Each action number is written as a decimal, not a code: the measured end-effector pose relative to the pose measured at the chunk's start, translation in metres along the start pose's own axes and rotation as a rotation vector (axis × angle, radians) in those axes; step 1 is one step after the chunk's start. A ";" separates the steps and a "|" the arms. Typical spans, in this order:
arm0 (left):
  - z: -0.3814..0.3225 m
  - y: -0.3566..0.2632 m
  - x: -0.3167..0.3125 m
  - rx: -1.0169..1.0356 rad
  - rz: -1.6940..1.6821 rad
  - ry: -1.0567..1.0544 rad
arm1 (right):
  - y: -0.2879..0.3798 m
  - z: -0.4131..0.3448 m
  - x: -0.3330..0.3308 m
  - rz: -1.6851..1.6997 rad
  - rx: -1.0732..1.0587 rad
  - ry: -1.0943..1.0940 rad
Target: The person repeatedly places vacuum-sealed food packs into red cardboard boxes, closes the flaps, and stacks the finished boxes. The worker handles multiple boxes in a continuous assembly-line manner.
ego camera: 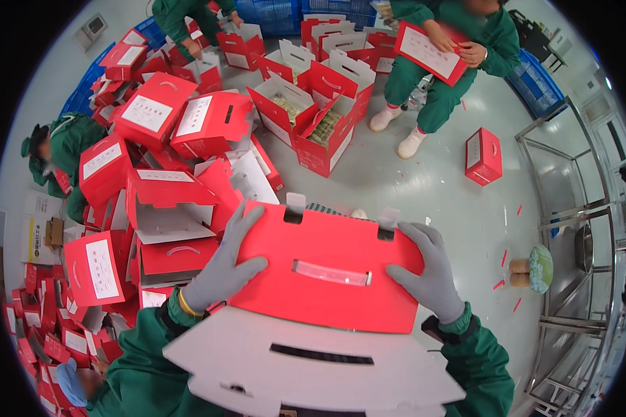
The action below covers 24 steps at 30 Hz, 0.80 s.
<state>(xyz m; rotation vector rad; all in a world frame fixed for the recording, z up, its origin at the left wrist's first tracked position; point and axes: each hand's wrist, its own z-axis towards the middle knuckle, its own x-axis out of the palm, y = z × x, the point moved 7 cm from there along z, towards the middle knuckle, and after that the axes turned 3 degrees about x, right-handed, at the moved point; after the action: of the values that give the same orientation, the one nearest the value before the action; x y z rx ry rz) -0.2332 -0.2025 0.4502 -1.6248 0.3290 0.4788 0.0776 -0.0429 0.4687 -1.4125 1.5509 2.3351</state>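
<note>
Between my gloved hands is a red cardboard carton [334,302] with a clear plastic carrying handle [332,272] on its red flap. My left hand [229,260] grips the flap's left side, thumb on top. On the right side, my right hand [428,268] holds the same carton, its thumb on the red face and its fingers along the far edge. Two small white tabs stand up through notches at the far edge. Nearest me, a white inner flap [313,359] with a long hand slot is folded out towards my body. The carton's inside is hidden.
Red cartons [156,109] are heaped along the left. Open cartons [323,127] with packed goods stand ahead. A seated co-worker [448,62] holds a flat red carton; others bend over the heap. On the right are a lone carton [483,156], a green-topped stool [540,269] and a metal rack [568,213].
</note>
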 end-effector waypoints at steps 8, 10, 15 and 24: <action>0.010 -0.027 -0.007 0.519 0.335 0.002 | 0.026 -0.052 -0.042 -0.014 -0.057 0.194; 0.012 -0.021 -0.008 0.485 0.289 0.007 | 0.040 -0.066 -0.041 -0.005 -0.135 0.249; 0.009 0.000 -0.009 0.412 0.115 0.063 | 0.047 -0.052 -0.039 0.013 -0.328 0.029; -0.010 0.014 -0.019 0.042 -0.373 -0.147 | -0.021 0.015 0.002 0.617 0.384 0.010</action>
<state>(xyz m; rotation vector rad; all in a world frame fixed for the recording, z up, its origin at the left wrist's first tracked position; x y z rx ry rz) -0.2551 -0.2147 0.4478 -1.5556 -0.0752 0.3013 0.0755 -0.0218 0.4541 -0.9519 2.5501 2.0786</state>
